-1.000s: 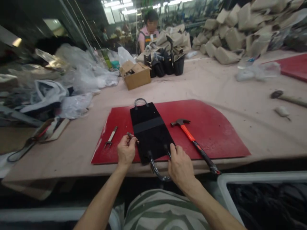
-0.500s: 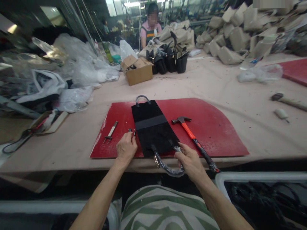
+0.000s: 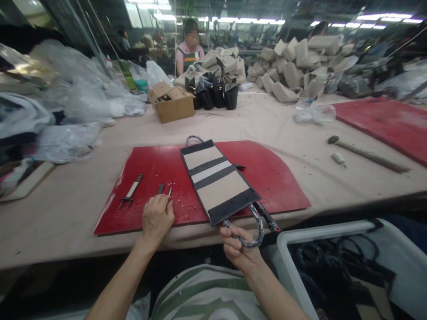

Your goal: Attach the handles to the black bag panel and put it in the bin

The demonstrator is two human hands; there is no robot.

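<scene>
Black and beige bag panel (image 3: 218, 186) lies tilted over the red board (image 3: 283, 178), its lined side facing up. A plastic-wrapped handle (image 3: 259, 226) curves from its near edge, another (image 3: 194, 139) from its far edge. My right hand (image 3: 238, 246) is closed around the near handle, palm turned up. On the board left of the panel rests my left hand (image 3: 158, 218), fingers closed on a thin metal tool (image 3: 170, 192). A small dark tool (image 3: 160, 189) lies just beyond those fingers. Further left is a pronged tool (image 3: 132, 191). The panel covers most of a hammer (image 3: 267, 215).
A white bin (image 3: 283, 244) with more handled panels stands at the lower right. Across the table are a cardboard box (image 3: 175, 109), black bags (image 3: 216, 95), beige pieces (image 3: 290, 71) and a person (image 3: 190, 51). Another hammer (image 3: 370, 153) lies at right, plastic bags (image 3: 66, 140) at left.
The panel has been turned over, from its black side to its beige-striped side, and now covers the hammer's head. My right hand has turned palm up. The view has shifted to the right.
</scene>
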